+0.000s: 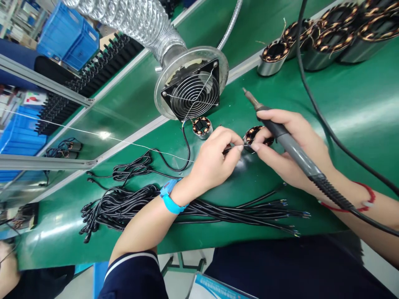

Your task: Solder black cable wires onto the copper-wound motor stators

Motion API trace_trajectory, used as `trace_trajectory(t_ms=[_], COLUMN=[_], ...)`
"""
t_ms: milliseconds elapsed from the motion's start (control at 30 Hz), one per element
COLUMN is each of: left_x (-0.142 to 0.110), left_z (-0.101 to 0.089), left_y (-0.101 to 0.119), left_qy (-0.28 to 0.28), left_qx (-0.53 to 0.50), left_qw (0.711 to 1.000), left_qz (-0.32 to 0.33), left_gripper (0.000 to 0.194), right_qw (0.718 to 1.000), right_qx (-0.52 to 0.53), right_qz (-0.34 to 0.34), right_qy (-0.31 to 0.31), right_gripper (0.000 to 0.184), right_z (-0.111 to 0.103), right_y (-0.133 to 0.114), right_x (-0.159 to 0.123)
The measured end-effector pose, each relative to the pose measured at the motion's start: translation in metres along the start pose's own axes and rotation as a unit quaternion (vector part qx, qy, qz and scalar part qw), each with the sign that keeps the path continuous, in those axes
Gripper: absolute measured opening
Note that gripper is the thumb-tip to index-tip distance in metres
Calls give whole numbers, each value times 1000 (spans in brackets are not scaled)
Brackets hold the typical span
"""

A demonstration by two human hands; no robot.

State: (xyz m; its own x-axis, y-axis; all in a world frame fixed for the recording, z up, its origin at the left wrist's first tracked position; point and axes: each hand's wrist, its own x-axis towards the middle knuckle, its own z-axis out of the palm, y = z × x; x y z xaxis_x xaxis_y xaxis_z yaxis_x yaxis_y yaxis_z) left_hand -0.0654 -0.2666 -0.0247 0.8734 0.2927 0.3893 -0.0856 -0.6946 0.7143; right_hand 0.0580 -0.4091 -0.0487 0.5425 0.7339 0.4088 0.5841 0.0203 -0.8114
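Note:
My right hand (289,149) is closed around a soldering iron (291,149), its tip pointing up and left, away from the work. The thumb and a finger of that hand also meet at a fine wire beside a copper-wound stator (254,137) on the bench. My left hand (216,155) is closed, pinching the thin wire (245,145) next to the same stator; a small dark piece shows between its fingers. A pale solder-like strand (140,145) runs from the far left to this hand. Another small stator (202,127) with a black cable (188,145) by it sits behind my left hand.
A fume-extractor fan (195,95) on a foil duct (146,29) hangs over the bench. Black cables (124,207) lie bundled under my left forearm. Several stators (330,45) stand at back right. The iron's cord (311,99) loops at right. Another person's arm (8,265) shows lower left.

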Motion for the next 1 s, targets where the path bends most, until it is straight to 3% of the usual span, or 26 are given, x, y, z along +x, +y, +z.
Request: trace_trajectory(t_ms=[133,267,433,633,733,900,1000], left_x=[1,1,-2,-1,1,3,3], left_z=[-1,0,2,2,-2,-6,-3], left_y=[0,0,-4,-2,1,5,7], left_qy=[1,5,-23,-9,-28,-49,-44], left_qx=[-22,11,62,62,56,15,-19], left_qw=[1000,999,995,995,997,997,992], left_qz=[-22,31,71,71,44,-54,-113], left_gripper=[11,9,3,17,18,18,16], right_qw=[999,997,995,998,998,999,996], right_qx=[-8,-30,-43,4,9,-32,-53], right_qz=[-43,-75,-88,-70,-55,-36,-59], right_qy=[-1,-3,9,7,5,-16,-34], right_gripper=[51,53,49,49,50,47,52], right_z=[0,-1,-1,1,1,-2,-9], right_y=[2,0,-3,-1,-1,0,5], right_x=[-1,-1,0,2,1,0,0])
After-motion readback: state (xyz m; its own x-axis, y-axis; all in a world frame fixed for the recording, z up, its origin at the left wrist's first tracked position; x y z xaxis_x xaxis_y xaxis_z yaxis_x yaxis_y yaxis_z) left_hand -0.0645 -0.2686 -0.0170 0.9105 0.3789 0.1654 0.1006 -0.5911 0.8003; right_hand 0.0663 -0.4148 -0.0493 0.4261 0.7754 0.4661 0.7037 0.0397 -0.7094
